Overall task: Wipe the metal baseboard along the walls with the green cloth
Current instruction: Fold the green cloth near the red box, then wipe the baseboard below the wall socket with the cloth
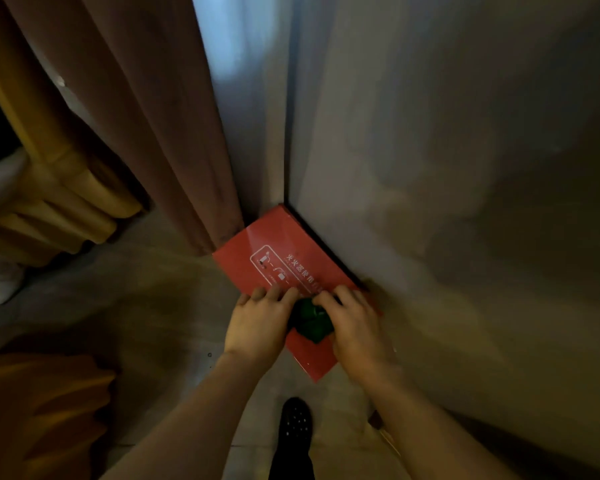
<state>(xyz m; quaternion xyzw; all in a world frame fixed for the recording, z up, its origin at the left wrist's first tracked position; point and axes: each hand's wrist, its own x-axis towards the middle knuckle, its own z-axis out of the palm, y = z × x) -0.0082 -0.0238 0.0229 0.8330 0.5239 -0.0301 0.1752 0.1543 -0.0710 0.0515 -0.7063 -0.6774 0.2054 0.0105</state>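
A bunched green cloth [311,322] lies on top of a red box with white printing [278,261] that stands on the floor against the wall. My right hand [354,325] covers the cloth's right side and grips it. My left hand [257,322] rests flat on the box beside the cloth, with its fingers spread. A dark strip of metal baseboard [321,244] runs along the foot of the wall just behind the box. The box and my hands hide the baseboard's nearer stretch.
A brown curtain [174,150] hangs to the floor left of the box, in the corner. Yellow drapery [66,192] and orange fabric [42,410] are at the left. My foot in a black shoe [295,424] stands below the box. The grey wall [447,168] fills the right side.
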